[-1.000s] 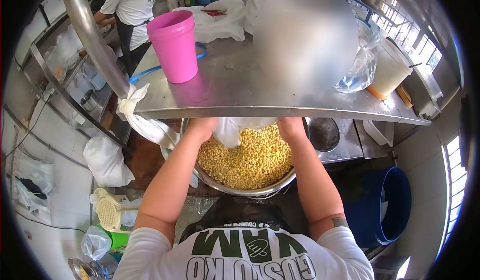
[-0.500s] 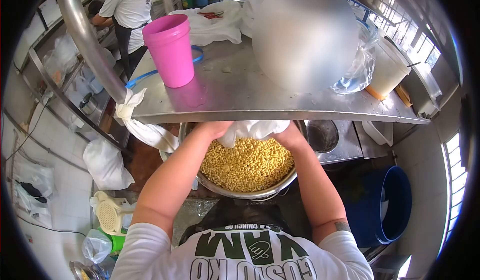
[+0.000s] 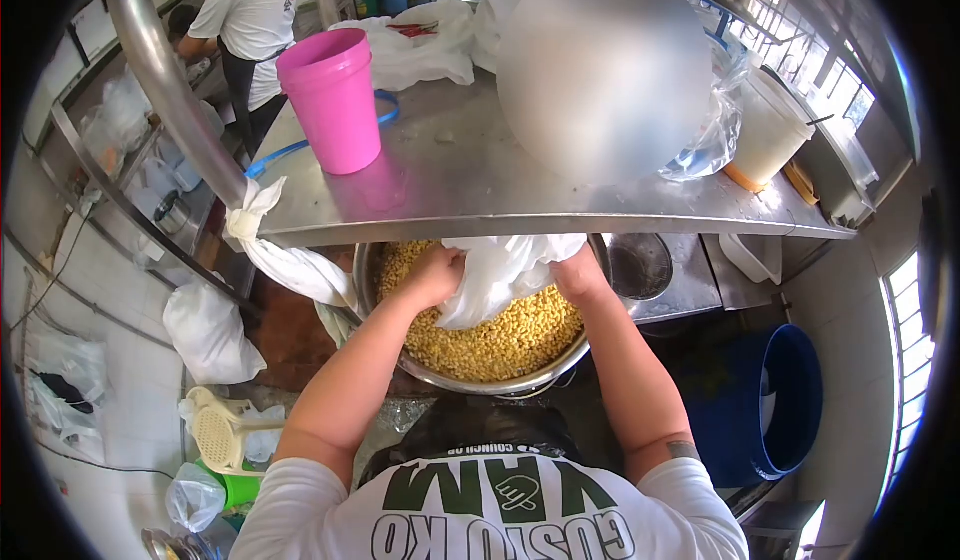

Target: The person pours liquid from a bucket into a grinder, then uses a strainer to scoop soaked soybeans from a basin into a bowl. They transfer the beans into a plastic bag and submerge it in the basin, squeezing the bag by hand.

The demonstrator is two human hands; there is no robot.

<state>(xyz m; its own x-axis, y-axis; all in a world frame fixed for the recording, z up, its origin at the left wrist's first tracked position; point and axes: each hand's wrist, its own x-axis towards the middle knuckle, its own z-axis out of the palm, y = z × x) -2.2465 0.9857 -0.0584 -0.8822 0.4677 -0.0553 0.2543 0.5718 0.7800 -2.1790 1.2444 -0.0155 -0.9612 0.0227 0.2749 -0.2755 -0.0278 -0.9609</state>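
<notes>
A large round metal basin (image 3: 545, 378) full of small yellow beans (image 3: 490, 355) stands in front of my body, its far side hidden under the shelf edge. Over the beans hangs a thin, crumpled white plastic bag (image 3: 500, 275), with its lower edge draped close to them. My left hand (image 3: 437, 275) is closed on the bag's left side. On the opposite side, my right hand (image 3: 578, 272) grips the bag too. Part of the bag is hidden beneath the steel shelf, and its contents, if any, cannot be made out.
A steel shelf (image 3: 450, 195) crosses above the basin, bearing a pink bucket (image 3: 330, 105) and a white tub (image 3: 770, 135). To the right are a dark metal pan (image 3: 640, 265) and a blue drum (image 3: 790, 410). A co-worker (image 3: 245, 30) stands at the far left.
Both hands have come slightly nearer to my body, bringing the white bag farther out from under the shelf. More of the bag shows, hanging lower over the beans.
</notes>
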